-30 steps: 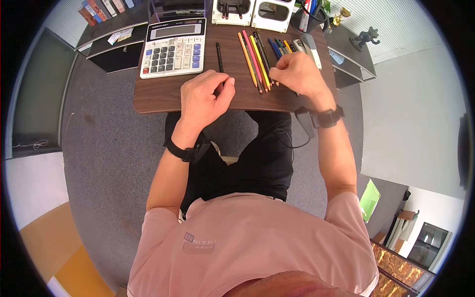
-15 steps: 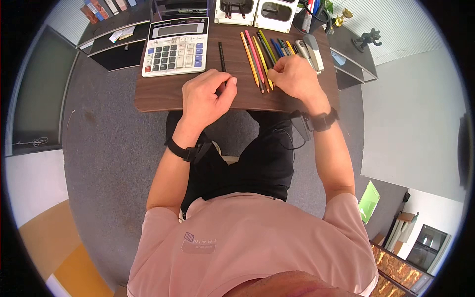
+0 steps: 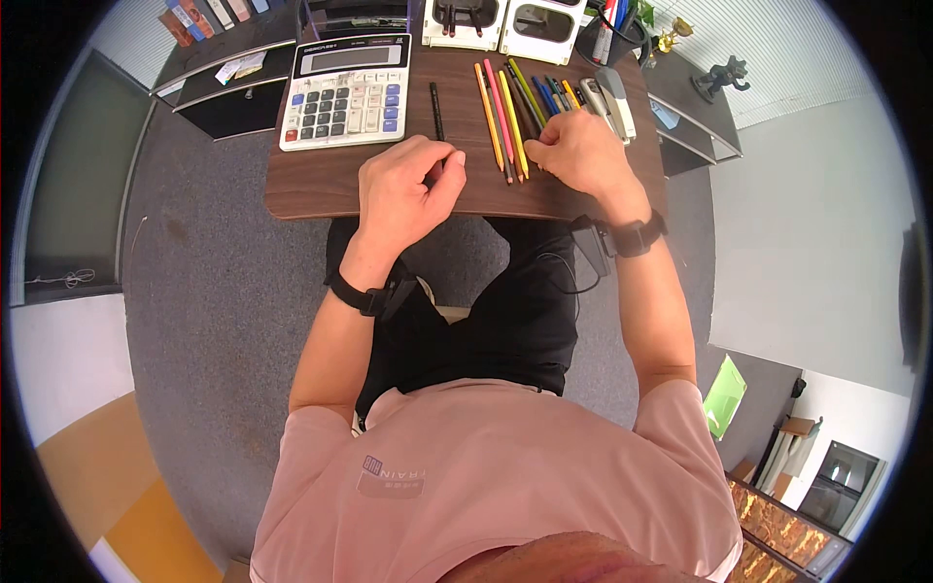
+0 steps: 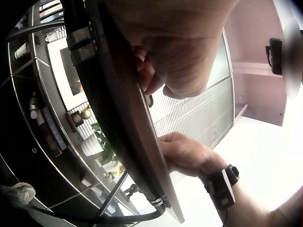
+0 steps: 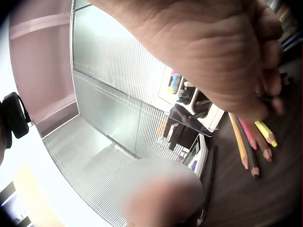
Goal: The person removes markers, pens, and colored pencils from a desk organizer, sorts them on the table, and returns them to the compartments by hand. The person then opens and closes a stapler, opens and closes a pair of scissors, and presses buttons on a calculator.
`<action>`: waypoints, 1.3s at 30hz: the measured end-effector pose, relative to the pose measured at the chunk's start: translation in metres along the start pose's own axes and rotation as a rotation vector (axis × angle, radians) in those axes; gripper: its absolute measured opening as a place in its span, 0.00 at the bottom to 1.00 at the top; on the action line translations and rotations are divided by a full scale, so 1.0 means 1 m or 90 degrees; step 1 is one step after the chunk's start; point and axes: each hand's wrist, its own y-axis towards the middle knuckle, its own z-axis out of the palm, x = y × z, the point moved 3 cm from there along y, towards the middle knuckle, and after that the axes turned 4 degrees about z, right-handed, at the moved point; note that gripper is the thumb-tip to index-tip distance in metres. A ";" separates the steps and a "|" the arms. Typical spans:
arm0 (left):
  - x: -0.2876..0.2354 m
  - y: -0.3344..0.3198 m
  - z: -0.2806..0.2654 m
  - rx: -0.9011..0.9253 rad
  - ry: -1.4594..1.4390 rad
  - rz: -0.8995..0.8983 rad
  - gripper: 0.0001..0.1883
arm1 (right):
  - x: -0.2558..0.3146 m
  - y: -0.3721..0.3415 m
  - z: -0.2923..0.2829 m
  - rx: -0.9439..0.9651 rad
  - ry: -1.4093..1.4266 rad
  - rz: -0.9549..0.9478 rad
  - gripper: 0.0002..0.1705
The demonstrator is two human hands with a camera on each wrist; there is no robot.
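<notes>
My right hand (image 3: 583, 155) bends over the colored pencils, thumb and fingertips together at the lower end of an olive-green pencil (image 3: 525, 89); the fingers hide that end. To its left lie an orange pencil (image 3: 489, 112), a pink pencil (image 3: 499, 107) and a yellow pencil (image 3: 514, 126), roughly side by side. In the right wrist view several pencil tips, such as the brown pencil's (image 5: 267, 154), point out from under the palm. My left hand (image 3: 408, 185) rests loosely curled at the table's front edge, covering the lower end of a black pencil (image 3: 435, 107).
A large calculator (image 3: 347, 92) lies on the left of the brown table (image 3: 321, 185). More pencils and a stapler (image 3: 614, 102) are beyond my right hand. White holders (image 3: 540, 31) and a mesh pen cup (image 3: 607, 44) stand at the back.
My right hand has shifted slightly down from a second ago. The yellow pencil's lower end has since swung a little left, closer to the other pencils. My left hand has stayed in place.
</notes>
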 end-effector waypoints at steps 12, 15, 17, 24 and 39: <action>0.001 -0.001 0.000 0.000 -0.003 -0.003 0.03 | -0.004 -0.047 -0.005 0.021 -0.037 0.043 0.18; 0.001 -0.001 0.001 0.004 -0.002 0.004 0.03 | -0.011 -0.058 -0.001 -0.013 0.008 0.032 0.18; 0.001 0.000 0.002 0.003 0.003 0.008 0.03 | -0.017 -0.058 -0.002 -0.014 0.048 0.044 0.18; -0.005 0.001 0.001 0.020 -0.085 -0.072 0.06 | -0.016 -0.057 0.009 0.112 0.540 0.011 0.10; -0.038 -0.009 0.017 0.026 -0.708 -0.532 0.13 | 0.038 -0.074 0.040 0.248 0.894 -0.124 0.10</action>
